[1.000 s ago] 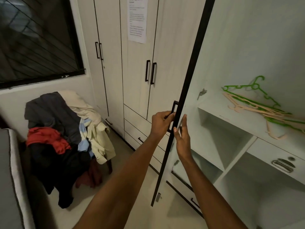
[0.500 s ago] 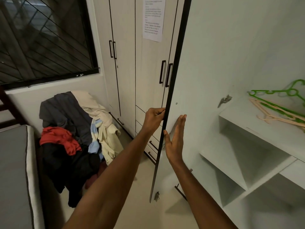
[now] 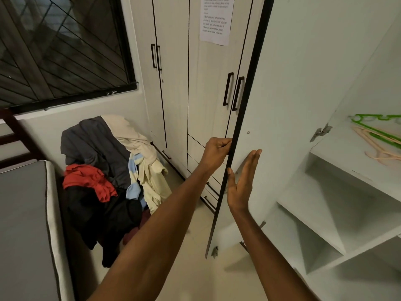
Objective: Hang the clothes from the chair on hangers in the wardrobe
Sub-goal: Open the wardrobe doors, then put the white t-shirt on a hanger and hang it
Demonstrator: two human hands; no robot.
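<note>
A pile of clothes [image 3: 104,170] in grey, cream, red, light blue and black covers the chair at the left, which is almost hidden under it. The white wardrobe door [image 3: 288,118] with a black edge stands swung open in the middle. My left hand [image 3: 217,151] is closed on the door's outer edge, where its handle sits out of sight. My right hand [image 3: 243,181] lies flat with fingers extended against the door's inner face. Green and peach hangers [image 3: 377,137] lie on a wardrobe shelf [image 3: 351,161] at the right.
Closed wardrobe doors with black handles [image 3: 233,92] and drawers stand behind the open door, one carrying a paper notice [image 3: 216,18]. A grey mattress [image 3: 23,224] fills the lower left. A barred window [image 3: 60,46] is above the chair. Bare compartments sit below the hanger shelf.
The door has swung further open toward the left with both hands on it. My view has shifted left, so the hangers now sit at the right edge.
</note>
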